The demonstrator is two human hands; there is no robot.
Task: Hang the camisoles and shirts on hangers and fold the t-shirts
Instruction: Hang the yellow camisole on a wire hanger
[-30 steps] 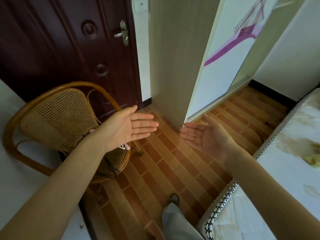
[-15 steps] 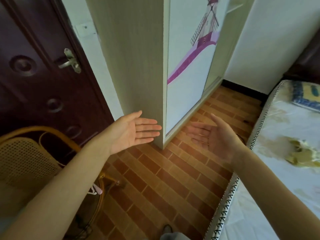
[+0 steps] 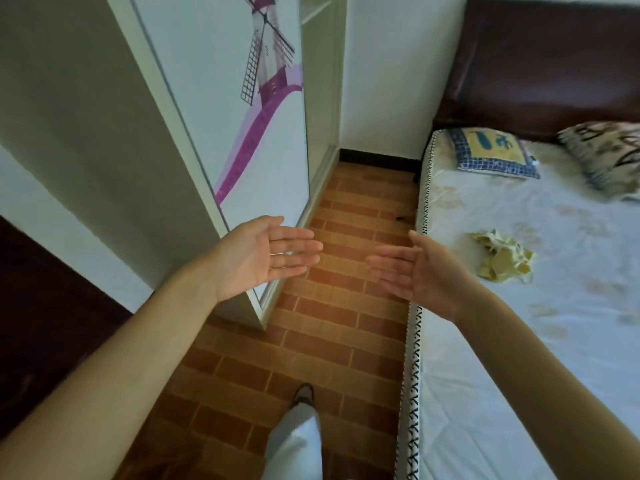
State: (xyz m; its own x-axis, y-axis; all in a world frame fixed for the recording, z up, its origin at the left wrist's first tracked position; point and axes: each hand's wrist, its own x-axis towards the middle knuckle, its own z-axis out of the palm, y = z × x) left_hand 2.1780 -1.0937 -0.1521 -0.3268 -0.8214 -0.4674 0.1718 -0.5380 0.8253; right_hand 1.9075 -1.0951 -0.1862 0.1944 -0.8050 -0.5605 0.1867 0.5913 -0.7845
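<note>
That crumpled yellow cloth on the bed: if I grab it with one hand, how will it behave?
The yellow cloth is probably floppy: it lies bunched in soft folds on the bed. It likely weighs little, looking thin. Expect it to unfurl and dangle when lifted, not hold its shape.

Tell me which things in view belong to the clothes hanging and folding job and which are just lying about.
Belong to the job:
left hand, open and empty
right hand, open and empty
crumpled yellow garment on the bed, probably
wardrobe, likely for hanging

Just lying about:
blue and yellow pillow
patterned pillow
bed
headboard
</note>
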